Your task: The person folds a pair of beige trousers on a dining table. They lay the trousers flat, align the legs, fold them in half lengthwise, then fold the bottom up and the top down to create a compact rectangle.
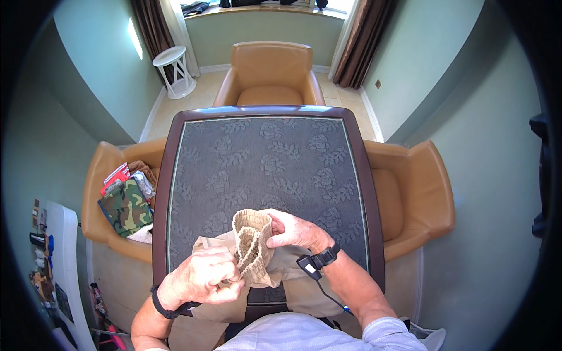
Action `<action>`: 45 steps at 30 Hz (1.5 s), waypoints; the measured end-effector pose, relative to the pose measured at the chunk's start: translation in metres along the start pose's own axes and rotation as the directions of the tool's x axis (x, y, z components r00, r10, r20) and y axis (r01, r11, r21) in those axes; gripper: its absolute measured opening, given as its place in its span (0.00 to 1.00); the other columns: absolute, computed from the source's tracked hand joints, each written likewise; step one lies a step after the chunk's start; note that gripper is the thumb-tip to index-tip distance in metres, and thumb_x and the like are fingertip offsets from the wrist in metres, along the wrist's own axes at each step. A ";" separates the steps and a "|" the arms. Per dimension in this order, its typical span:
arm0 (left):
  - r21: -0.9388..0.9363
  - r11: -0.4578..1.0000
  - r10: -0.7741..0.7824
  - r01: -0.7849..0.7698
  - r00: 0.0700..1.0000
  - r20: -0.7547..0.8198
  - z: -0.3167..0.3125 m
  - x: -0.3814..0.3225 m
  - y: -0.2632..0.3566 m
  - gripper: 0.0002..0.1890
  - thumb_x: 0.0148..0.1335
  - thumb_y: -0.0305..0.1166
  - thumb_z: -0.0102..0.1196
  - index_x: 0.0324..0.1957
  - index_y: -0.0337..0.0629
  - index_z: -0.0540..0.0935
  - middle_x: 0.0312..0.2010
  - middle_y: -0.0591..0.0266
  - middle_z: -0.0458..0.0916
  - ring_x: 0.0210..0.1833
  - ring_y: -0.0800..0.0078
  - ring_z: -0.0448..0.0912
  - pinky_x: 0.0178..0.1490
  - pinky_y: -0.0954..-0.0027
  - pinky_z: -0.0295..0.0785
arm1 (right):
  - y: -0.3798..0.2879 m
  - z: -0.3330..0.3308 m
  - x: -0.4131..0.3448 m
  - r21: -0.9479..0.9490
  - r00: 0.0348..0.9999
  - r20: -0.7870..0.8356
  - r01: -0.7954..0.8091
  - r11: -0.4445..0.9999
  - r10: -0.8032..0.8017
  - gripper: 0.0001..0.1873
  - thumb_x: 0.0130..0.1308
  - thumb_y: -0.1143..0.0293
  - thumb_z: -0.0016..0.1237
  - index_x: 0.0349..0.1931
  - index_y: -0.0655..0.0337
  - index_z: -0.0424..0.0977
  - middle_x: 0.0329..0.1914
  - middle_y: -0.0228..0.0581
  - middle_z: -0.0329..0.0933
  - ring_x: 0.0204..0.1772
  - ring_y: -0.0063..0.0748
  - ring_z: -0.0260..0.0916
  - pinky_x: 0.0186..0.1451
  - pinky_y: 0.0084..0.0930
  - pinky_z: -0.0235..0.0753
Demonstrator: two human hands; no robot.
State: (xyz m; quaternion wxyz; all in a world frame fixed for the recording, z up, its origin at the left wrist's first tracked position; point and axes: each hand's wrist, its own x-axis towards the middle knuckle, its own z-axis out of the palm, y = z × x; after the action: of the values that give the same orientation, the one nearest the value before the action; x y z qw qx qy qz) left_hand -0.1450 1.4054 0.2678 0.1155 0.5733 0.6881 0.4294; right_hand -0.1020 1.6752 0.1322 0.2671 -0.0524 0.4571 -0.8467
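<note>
A beige garment, apparently a pair of trousers [303, 289], lies bunched at the near edge of the table. Its gathered elastic waistband [251, 219] stands up in a loop, folded in on itself. My left hand [202, 274] pinches the waistband's near left side between thumb and curled fingers. On the other side, my right hand [292, 230] grips the band's right edge, thumb in front and fingers partly hidden behind the fabric. Two beige legs of the garment hang over the table's near edge towards my body.
The dark-framed table [378, 245] bears a grey floral cloth [268, 162]. Tan leather armchairs stand at the far side [272, 61], left and right [426, 193]. Folded clothes, with a camouflage piece [127, 206] on top, fill the left chair. A cable hangs from my right wrist device [318, 262].
</note>
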 end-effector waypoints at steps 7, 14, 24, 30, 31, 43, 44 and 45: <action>0.016 1.000 -0.015 0.015 0.999 -0.030 -0.002 -0.018 0.012 0.15 0.50 0.23 0.70 0.25 0.45 0.73 0.22 0.64 0.74 0.25 0.64 0.76 0.29 0.65 0.70 | -0.012 0.031 -0.013 -0.094 0.997 -0.073 0.003 0.996 -0.010 0.32 0.66 0.75 0.62 0.70 0.67 0.66 0.66 0.39 0.76 0.69 0.30 0.72 0.73 0.32 0.71; 0.035 0.997 -0.072 0.075 0.995 -0.073 0.011 -0.046 0.034 0.14 0.48 0.22 0.71 0.26 0.46 0.74 0.23 0.65 0.75 0.25 0.65 0.76 0.29 0.66 0.71 | -0.006 0.056 -0.021 -0.274 0.986 -0.132 0.058 0.960 -0.097 0.18 0.71 0.74 0.58 0.59 0.67 0.78 0.53 0.36 0.83 0.54 0.22 0.78 0.61 0.27 0.78; 0.198 0.910 -0.300 0.365 0.907 -0.295 0.059 -0.106 0.168 0.14 0.48 0.22 0.70 0.25 0.45 0.74 0.22 0.65 0.76 0.25 0.65 0.77 0.34 0.65 0.75 | 0.005 0.117 -0.037 -0.268 0.953 0.288 0.177 0.947 -0.096 0.11 0.65 0.80 0.64 0.44 0.62 0.76 0.61 0.40 0.81 0.62 0.26 0.76 0.66 0.29 0.77; 0.067 0.890 -0.365 0.451 0.793 -0.488 0.074 -0.144 0.249 0.13 0.48 0.22 0.69 0.24 0.44 0.74 0.21 0.66 0.74 0.25 0.65 0.75 0.61 0.48 0.76 | 0.013 0.180 -0.034 -0.031 0.814 0.575 0.124 0.992 -0.084 0.14 0.62 0.84 0.65 0.42 0.61 0.74 0.75 0.48 0.69 0.74 0.33 0.66 0.76 0.36 0.69; 0.011 0.881 -0.399 0.473 0.755 -0.520 0.078 -0.155 0.264 0.13 0.49 0.23 0.69 0.24 0.44 0.74 0.21 0.66 0.73 0.25 0.64 0.74 0.65 0.43 0.74 | 0.017 0.195 -0.034 -0.043 0.794 0.604 0.120 0.992 -0.070 0.14 0.63 0.83 0.65 0.42 0.60 0.74 0.75 0.48 0.69 0.73 0.32 0.67 0.75 0.35 0.69; -0.041 0.812 -0.388 0.583 0.486 -0.783 0.114 -0.250 0.390 0.14 0.47 0.21 0.68 0.23 0.44 0.73 0.20 0.68 0.72 0.24 0.67 0.73 0.74 0.39 0.66 | 0.052 0.363 -0.036 -0.105 0.515 0.852 0.003 0.994 0.088 0.11 0.62 0.81 0.66 0.36 0.61 0.75 0.67 0.39 0.73 0.64 0.28 0.69 0.67 0.28 0.70; -0.041 0.822 -0.373 0.568 0.482 -0.793 0.116 -0.257 0.397 0.14 0.47 0.21 0.68 0.23 0.45 0.73 0.20 0.68 0.72 0.24 0.68 0.73 0.75 0.39 0.66 | 0.058 0.376 -0.037 -0.106 0.503 0.859 -0.001 0.994 0.092 0.12 0.62 0.80 0.68 0.37 0.60 0.75 0.63 0.36 0.73 0.61 0.27 0.70 0.64 0.27 0.70; -0.040 0.833 -0.355 0.552 0.478 -0.803 0.119 -0.263 0.403 0.14 0.47 0.21 0.68 0.23 0.45 0.73 0.20 0.68 0.72 0.23 0.68 0.73 0.75 0.39 0.65 | 0.062 0.387 -0.037 -0.117 0.485 0.867 -0.015 0.993 0.110 0.12 0.62 0.79 0.68 0.37 0.60 0.76 0.63 0.36 0.73 0.61 0.27 0.70 0.64 0.27 0.70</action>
State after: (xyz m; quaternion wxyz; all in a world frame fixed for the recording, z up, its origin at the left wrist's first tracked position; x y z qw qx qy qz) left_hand 0.2937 1.2154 0.3994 -0.1520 0.1313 0.8379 0.5075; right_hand 0.0835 1.3773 0.3110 0.4894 -0.4695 0.2999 -0.6709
